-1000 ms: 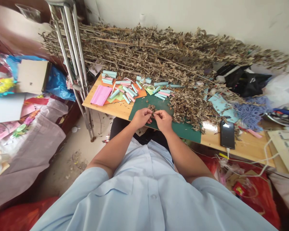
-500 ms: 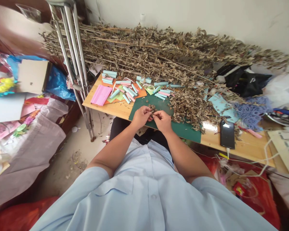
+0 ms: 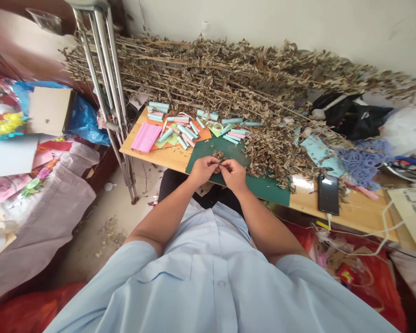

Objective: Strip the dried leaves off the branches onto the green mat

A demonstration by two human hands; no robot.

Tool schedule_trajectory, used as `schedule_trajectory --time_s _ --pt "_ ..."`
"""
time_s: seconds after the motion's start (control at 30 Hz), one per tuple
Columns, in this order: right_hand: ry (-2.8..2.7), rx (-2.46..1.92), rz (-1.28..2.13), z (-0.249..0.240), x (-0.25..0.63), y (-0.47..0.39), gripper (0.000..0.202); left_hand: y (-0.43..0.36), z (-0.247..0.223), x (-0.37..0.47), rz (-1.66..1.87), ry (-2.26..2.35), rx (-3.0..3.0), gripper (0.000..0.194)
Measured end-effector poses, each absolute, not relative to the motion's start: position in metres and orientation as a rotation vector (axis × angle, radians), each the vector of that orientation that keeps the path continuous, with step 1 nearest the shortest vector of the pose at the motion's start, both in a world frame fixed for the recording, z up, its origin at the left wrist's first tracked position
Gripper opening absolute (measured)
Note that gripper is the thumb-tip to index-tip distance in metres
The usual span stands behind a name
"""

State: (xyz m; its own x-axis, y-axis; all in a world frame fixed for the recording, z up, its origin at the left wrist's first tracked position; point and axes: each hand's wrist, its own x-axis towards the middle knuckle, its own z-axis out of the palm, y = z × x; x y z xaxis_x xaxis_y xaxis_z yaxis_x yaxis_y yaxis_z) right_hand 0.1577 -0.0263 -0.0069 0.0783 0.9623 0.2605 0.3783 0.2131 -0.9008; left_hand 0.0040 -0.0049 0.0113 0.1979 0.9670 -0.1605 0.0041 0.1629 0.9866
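My left hand [image 3: 205, 170] and my right hand [image 3: 234, 174] meet over the front part of a green mat [image 3: 272, 190]. Fingertips of both are pinched together around a bit of dried leaf, mostly covered by the fingers. Just beyond them lies a small clump of crumbled dried leaves [image 3: 219, 155] on the mat. A larger heap of dried leaves [image 3: 272, 157] spreads to the right of my right hand. Several rolled paper tubes [image 3: 187, 134], blue and pink, lie past my left hand on orange and green sheets, beside a pink paper stack [image 3: 146, 137].
Long dried leafy stalks [image 3: 208, 69] fill the back of the wooden table [image 3: 138, 155]. A phone [image 3: 327, 194] with a cable, purple-blue cord [image 3: 362, 159] and a black bag [image 3: 353, 115] lie on the right. Metal crutches [image 3: 107, 88] lean at the table's left end.
The hands stay in the same place, with only slight finger movement at the pinch. The view has shifted very slightly; nothing else has visibly moved.
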Motion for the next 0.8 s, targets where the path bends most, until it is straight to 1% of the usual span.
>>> schedule_trajectory --time_s 0.2,0.33,0.57,0.8 --pt "-1.375 -1.32 0.812 -0.011 0.16 -0.024 0.01 -0.002 0.007 0.008 0.962 1.124 1.079 0.01" --pt "-1.258 -1.344 0.842 -0.014 0.161 -0.021 0.014 0.0 0.0 0.008 0.971 1.057 1.059 0.014" --pt "-1.394 -1.368 0.801 -0.011 0.16 -0.023 0.013 -0.001 0.003 0.007 0.903 1.04 1.104 0.022" --pt "-1.444 -1.333 0.787 -0.012 0.16 -0.024 0.015 -0.003 0.005 0.007 0.9 1.077 1.179 0.024"
